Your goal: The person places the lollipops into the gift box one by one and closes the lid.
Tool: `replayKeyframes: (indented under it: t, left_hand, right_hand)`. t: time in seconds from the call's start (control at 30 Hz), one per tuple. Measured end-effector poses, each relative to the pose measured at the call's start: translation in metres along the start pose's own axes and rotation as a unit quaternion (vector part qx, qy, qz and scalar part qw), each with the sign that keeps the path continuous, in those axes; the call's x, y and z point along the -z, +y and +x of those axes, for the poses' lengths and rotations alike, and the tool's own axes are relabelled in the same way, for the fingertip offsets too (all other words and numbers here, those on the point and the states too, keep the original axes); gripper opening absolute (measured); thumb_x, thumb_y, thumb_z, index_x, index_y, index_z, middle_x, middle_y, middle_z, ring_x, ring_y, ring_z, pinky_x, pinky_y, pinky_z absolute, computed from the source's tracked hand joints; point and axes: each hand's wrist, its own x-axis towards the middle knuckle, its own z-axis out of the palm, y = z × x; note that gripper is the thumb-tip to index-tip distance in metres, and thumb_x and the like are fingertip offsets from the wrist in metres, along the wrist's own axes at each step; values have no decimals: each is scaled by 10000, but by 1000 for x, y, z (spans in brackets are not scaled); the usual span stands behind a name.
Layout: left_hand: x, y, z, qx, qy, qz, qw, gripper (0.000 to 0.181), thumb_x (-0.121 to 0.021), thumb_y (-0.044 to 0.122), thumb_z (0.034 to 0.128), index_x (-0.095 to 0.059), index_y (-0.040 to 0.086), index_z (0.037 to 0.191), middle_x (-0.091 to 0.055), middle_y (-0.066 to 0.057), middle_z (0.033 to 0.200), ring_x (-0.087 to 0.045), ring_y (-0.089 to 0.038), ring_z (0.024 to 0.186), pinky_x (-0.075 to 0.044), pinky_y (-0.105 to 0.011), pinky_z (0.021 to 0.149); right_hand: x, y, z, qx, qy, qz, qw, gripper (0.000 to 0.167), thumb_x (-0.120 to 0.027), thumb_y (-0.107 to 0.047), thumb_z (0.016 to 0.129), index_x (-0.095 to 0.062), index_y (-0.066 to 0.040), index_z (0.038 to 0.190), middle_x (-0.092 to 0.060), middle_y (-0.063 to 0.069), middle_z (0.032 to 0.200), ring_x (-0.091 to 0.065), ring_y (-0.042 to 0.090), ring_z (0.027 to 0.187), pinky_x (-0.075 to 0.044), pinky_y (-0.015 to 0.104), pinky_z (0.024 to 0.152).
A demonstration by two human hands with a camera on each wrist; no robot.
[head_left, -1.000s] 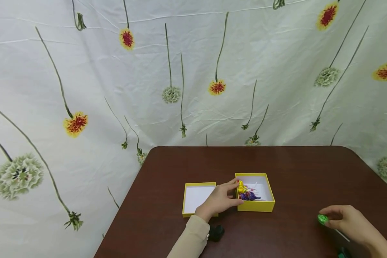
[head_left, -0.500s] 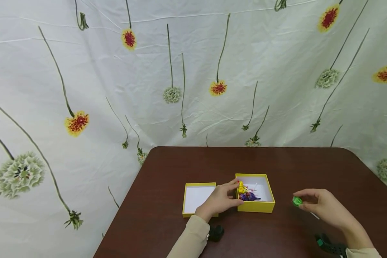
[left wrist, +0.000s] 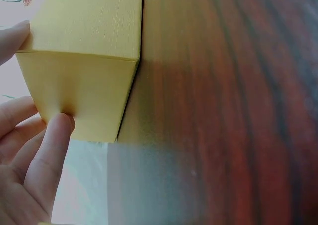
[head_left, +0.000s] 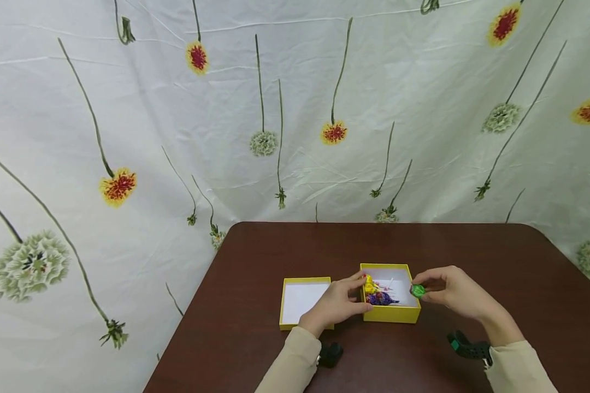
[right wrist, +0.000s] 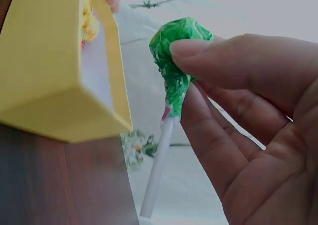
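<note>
A green-wrapped lollipop (right wrist: pixel 174 88) is pinched between the thumb and fingers of my right hand (head_left: pixel 459 292), its white stick pointing down in the right wrist view. In the head view, this hand is at the right rim of an open yellow box (head_left: pixel 390 315). Inside the box, a yellow-wrapped lollipop (head_left: pixel 369 285) and purple-wrapped lollipops (head_left: pixel 381 298) lie toward the left, with white sticks to their right. My left hand (head_left: pixel 335 304) holds the box at its left side, thumb near the front corner and fingers toward the back. Its fingers (left wrist: pixel 57 135) touch the box wall in the left wrist view.
A shallow yellow box lid (head_left: pixel 302 300) lies left of the box, inside facing up, partly behind my left hand. Both stand on a dark brown table (head_left: pixel 275 245). Behind the table hangs a white cloth with a flower print (head_left: pixel 295 164).
My right hand has moved left and away from me across the table with the green lollipop, up to the box's right rim. The left hand and the box have stayed in place.
</note>
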Motion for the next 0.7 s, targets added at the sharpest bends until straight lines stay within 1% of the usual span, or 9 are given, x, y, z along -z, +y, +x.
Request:
replayKeyframes:
  t: [0.07,0.13,0.2,0.3,0.37,0.43,0.53,0.7]
  left_hand:
    - [0,-1,0,-31,3,30,10000,695,-765,263,899,-462,86,1499,-347,18,1628,-501,-245,1390,-568,-271,952]
    - [0,-1,1,-47,5,47,10000,693,-765,266,900,-465,86,1498,-350,16,1627,-499,-244,1391,-568,-266,949]
    - [0,-1,1,-31,0,15,10000,692,-766,268,899,-468,88,1496,-353,14,1626,-501,-244,1390,-568,-266,949]
    - [0,-1,1,15,-17,-47,10000,691,-767,274,898,-471,95,1496,-352,11,1627,-502,-243,1389,-567,-271,953]
    - [0,-1,1,41,-27,-93,9999,691,-767,274,898,-471,97,1496,-351,8,1627,-503,-244,1389,-567,-278,956]
    - [0,-1,1,45,-30,-96,9999,690,-767,276,898,-472,100,1496,-351,11,1627,-505,-244,1387,-568,-279,955]
    - [0,-1,1,38,-27,-84,10000,686,-766,275,898,-475,100,1494,-353,19,1624,-514,-242,1378,-570,-275,949]
    - [0,-1,1,12,-18,-57,10000,680,-763,268,901,-477,91,1491,-354,10,1622,-537,-239,1355,-575,-267,936]
  right_hand:
    - [-1,-3,7,30,-76,0,10000,249,-719,-17,882,-718,-1,1130,-700,176,1149,-656,107,903,-597,231,732]
    - [-3,-5,14,51,-182,-7,9998,252,-715,-23,887,-715,-4,1138,-699,165,1139,-627,106,822,-576,229,667]
    - [-5,-6,21,124,-285,-62,9995,247,-714,-27,888,-716,-6,1134,-704,151,1110,-604,121,793,-559,235,642]
    - [-9,-7,33,307,-396,-163,9986,234,-721,-24,883,-724,-12,1117,-712,127,1082,-630,160,825,-589,260,678]
    - [-11,-7,39,453,-434,-224,9978,224,-729,-16,875,-732,-17,1099,-719,114,1073,-668,210,931,-614,288,765]
    - [-14,-7,45,581,-471,-288,9968,218,-736,-9,868,-741,-28,1084,-724,107,1078,-688,249,981,-621,312,812]
    - [-19,-6,52,712,-592,-279,9953,210,-733,8,866,-744,-31,1072,-726,117,1091,-699,285,1000,-623,341,824]
    - [-28,-4,61,751,-773,-203,9940,208,-718,41,866,-746,-22,1062,-724,134,1091,-699,316,1019,-624,372,832]
